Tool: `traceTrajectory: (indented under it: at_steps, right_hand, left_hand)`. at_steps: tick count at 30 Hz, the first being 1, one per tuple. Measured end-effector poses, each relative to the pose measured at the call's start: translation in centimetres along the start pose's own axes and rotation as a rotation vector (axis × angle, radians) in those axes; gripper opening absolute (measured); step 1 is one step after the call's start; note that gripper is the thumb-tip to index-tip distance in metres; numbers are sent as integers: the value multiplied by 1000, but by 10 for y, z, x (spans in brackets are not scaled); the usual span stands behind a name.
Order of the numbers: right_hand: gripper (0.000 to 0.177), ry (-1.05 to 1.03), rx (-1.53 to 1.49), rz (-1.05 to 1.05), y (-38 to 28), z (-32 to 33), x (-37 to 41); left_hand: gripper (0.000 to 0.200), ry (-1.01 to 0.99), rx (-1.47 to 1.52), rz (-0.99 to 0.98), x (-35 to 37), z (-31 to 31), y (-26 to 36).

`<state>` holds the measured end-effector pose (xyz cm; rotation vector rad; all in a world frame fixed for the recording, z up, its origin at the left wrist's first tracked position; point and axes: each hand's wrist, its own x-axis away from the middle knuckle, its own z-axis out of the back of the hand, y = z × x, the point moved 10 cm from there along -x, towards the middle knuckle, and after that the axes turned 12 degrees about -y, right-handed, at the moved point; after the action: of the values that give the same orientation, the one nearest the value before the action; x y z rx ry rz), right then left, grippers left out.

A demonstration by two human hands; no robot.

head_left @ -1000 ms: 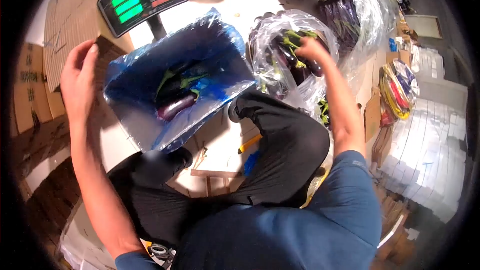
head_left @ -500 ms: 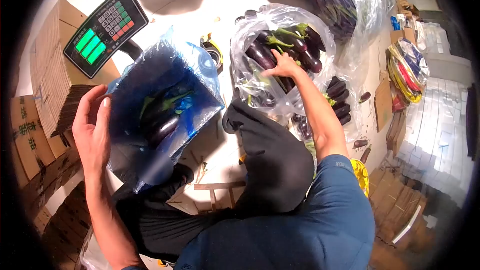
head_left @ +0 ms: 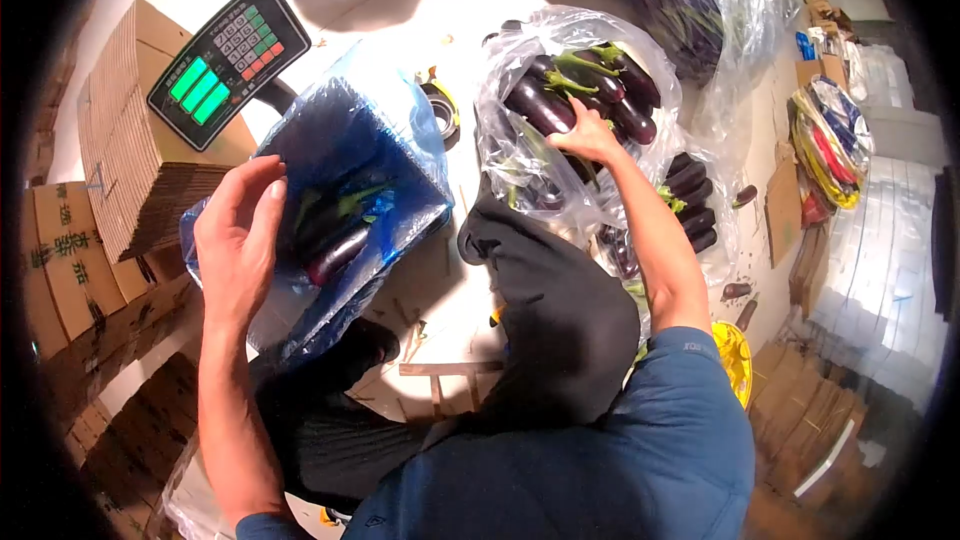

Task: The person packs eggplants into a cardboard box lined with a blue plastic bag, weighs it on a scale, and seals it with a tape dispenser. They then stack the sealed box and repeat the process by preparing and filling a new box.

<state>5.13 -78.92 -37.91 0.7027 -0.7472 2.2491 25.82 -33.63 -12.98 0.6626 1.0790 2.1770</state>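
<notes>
My left hand (head_left: 243,235) hovers over the near-left side of a box lined with blue plastic (head_left: 415,225). Its fingers are curved, with the thumb apart and nothing between them. Inside the liner lie a few dark eggplants (head_left: 338,252) with green stems, partly in shadow. My right hand (head_left: 592,137) reaches into a clear plastic bag (head_left: 490,80) full of eggplants. Thumb and fingers straddle the lower right end of a large glossy eggplant (head_left: 537,105), gripping it. More eggplants (head_left: 634,120) lie beside that hand; some fingertips are hidden.
A scale display (head_left: 228,60) with green digits stands at upper left, before stacked flat cartons (head_left: 135,145). Tape (head_left: 441,110) lies between box and bag. Another bag of eggplants (head_left: 690,205) sits right, a yellow bucket (head_left: 735,360) below it. A low wooden stool (head_left: 450,370) is between my legs.
My left hand has shifted right, farther over the lined box. My right hand's thumb and fingers have settled around the eggplant's end. The whole view has shifted slightly.
</notes>
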Motion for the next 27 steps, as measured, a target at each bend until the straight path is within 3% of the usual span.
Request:
traceTrajectory:
  at_steps: [5, 9, 12, 15, 21, 24, 27]
  right_hand:
    - [112, 16, -498, 54, 29, 10, 38]
    - [82, -62, -1029, 325, 31, 7, 89]
    - [77, -76, -1305, 428, 11, 16, 148]
    - [84, -94, -1374, 541, -15, 36, 193]
    - [99, -181, -1298, 741, -147, 85, 276]
    - [103, -355, -1259, 787, -224, 67, 310]
    - [113, -582, -1260, 784, -285, 39, 334]
  left_hand:
    - [23, -21, -20, -17, 10, -5, 9]
    - [19, -15, -58, -123, 17, -14, 34]
    - [16, -47, -72, -215, 25, -31, 54]
    - [15, -82, -76, -370, 34, -50, 75]
    - [55, 129, -580, -779, 70, -64, 142]
    - [45, 352, -770, -871, 95, -49, 173]
    - [42, 414, -665, -868, 105, -25, 179]
